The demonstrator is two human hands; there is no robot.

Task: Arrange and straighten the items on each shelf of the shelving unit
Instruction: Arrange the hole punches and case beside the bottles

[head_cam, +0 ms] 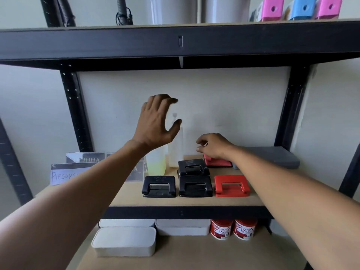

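Middle shelf, tan board: hole punches, two bottles, grey case, acrylic signs. Lower shelf: white boxes, two red tubs.

Glossy plastic hole punches sit on a matt wooden shelf, black-metal-framed.

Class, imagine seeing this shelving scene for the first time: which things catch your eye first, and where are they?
Two bare arms reach in: the left hand hovers open above the translucent plastic bottles, while the right hand rests on the rear red hole punch. In front, a bright red hole punch sits beside glossy black hole punches on the middle shelf.
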